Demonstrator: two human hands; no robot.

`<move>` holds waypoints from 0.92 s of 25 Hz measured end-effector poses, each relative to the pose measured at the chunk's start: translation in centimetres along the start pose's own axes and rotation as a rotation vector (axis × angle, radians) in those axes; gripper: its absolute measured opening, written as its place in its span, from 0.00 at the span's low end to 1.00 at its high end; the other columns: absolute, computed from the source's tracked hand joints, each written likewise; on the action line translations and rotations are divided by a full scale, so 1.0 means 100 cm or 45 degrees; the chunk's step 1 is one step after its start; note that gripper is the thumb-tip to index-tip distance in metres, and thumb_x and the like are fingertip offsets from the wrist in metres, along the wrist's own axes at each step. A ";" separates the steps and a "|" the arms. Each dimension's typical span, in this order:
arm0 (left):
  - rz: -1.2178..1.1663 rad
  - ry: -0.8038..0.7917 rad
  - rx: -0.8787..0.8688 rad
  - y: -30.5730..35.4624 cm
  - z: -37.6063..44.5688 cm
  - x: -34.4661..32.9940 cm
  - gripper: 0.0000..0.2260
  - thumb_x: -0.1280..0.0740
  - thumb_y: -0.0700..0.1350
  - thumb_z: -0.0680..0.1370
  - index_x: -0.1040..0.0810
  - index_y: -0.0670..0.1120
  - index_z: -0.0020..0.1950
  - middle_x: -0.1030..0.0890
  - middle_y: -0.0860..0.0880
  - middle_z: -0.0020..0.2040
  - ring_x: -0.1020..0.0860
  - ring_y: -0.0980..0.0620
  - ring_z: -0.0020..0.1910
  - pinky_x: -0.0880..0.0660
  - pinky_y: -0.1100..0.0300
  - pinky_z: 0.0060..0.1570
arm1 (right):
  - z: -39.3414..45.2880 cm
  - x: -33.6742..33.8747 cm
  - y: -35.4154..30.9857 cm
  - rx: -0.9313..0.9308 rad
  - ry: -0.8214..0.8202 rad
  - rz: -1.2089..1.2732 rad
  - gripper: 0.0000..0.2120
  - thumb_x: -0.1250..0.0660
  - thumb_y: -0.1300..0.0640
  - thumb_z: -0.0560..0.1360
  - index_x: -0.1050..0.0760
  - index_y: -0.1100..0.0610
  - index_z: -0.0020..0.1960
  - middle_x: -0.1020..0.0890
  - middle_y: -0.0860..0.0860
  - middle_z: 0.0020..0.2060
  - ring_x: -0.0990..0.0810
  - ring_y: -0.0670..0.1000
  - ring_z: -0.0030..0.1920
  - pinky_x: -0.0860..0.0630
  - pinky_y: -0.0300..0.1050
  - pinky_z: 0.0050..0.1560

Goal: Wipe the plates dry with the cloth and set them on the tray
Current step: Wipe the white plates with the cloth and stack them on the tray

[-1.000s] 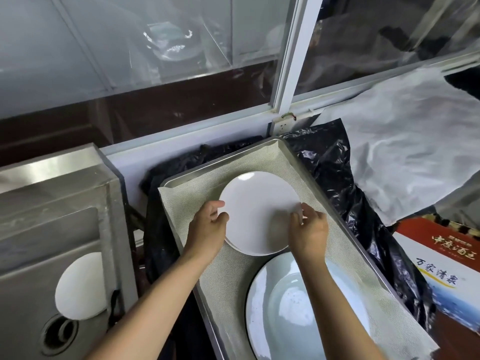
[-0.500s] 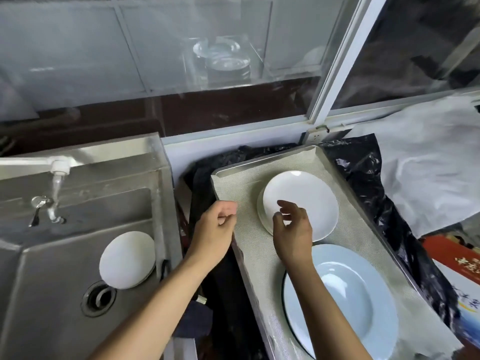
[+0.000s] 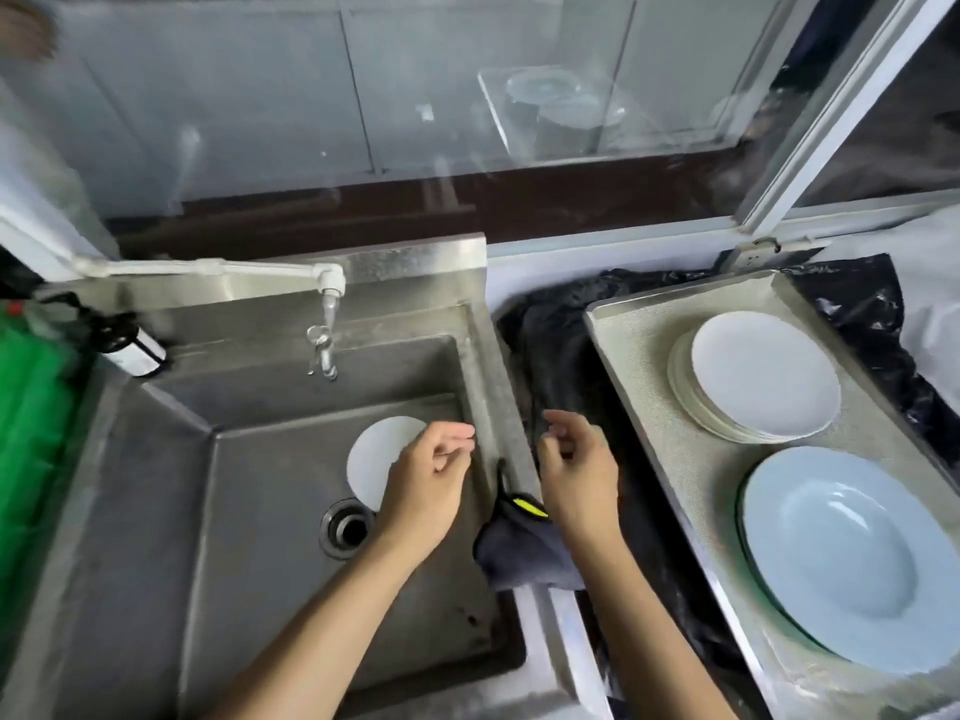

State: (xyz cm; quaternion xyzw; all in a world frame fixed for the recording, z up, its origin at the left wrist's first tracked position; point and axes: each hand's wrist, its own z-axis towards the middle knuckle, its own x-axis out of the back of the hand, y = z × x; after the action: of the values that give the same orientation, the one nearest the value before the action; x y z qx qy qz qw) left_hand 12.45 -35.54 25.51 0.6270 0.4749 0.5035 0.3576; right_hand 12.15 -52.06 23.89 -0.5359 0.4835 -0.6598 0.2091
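L hand (image 3: pixel 426 480) over sink basin (image 3: pixel 249 511), fingers loosely curled, nothing held; partly covers white plate (image 3: pixel 382 454) lying flat on basin floor, just beside drain (image 3: pixel 347 528). Cannot tell whether fingertips touch that plate. R hand (image 3: pixel 576 475) above sink's R rim, near L hand but apart, fingers relaxed & half-curled, also holding nothing. Dark cloth (image 3: pixel 519 553) w/ yellow-green tag draped over sink's R rim, betw. the two wrists, partly under R forearm; not gripped by either hand.

Tray (image 3: pixel 644 366) on R side, lined w/ beige textured mat, sitting on black plastic sheeting (image 3: pixel 878 324). Stack of small white plates (image 3: pixel 758 376) at far end of tray, top one shifted slightly R of those under it. Stack of larger pale-blue deep plates w/ dark rim (image 3: pixel 841 574) at near end, just beside white stack, edges close but cannot tell if touching.

Faucet (image 3: pixel 327 324) w/ white pipe hangs over back of basin. Dark bottle w/ white label (image 3: pixel 135 348) on sink's back-L ledge, tilted. Green blurred object (image 3: pixel 26 439) at far L edge. Glass window (image 3: pixel 415 96) behind, w/ faint reflection of plates. White sheet (image 3: pixel 935 304) at far R past the black plastic.
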 end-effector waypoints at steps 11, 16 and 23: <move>-0.035 0.011 0.259 -0.134 -0.033 0.120 0.12 0.35 0.37 0.81 0.20 0.54 0.53 0.15 0.53 0.52 0.18 0.53 0.53 0.22 0.44 0.60 | -0.109 -0.143 0.016 -0.230 -0.264 -0.114 0.13 0.34 0.64 0.77 0.19 0.55 0.59 0.18 0.53 0.52 0.18 0.55 0.50 0.22 0.51 0.56; -0.065 0.112 0.412 -0.211 -0.014 0.131 0.14 0.35 0.36 0.81 0.19 0.56 0.52 0.14 0.54 0.49 0.17 0.56 0.52 0.21 0.43 0.59 | -0.096 -0.205 0.064 -0.295 -0.366 -0.195 0.13 0.35 0.62 0.80 0.19 0.53 0.61 0.20 0.50 0.50 0.20 0.51 0.49 0.25 0.46 0.53; -0.075 0.177 0.464 -0.312 0.085 0.112 0.16 0.37 0.35 0.81 0.21 0.58 0.54 0.15 0.53 0.53 0.18 0.51 0.55 0.22 0.43 0.61 | -0.020 -0.291 0.140 -0.396 -0.300 -0.111 0.16 0.37 0.61 0.81 0.22 0.52 0.67 0.20 0.48 0.54 0.20 0.53 0.59 0.25 0.55 0.64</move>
State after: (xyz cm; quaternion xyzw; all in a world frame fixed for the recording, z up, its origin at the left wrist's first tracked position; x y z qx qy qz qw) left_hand 13.85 -15.48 -2.13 0.6308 0.6000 0.4405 0.2191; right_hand 16.76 -34.35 -2.81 -0.6558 0.5282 -0.5181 0.1502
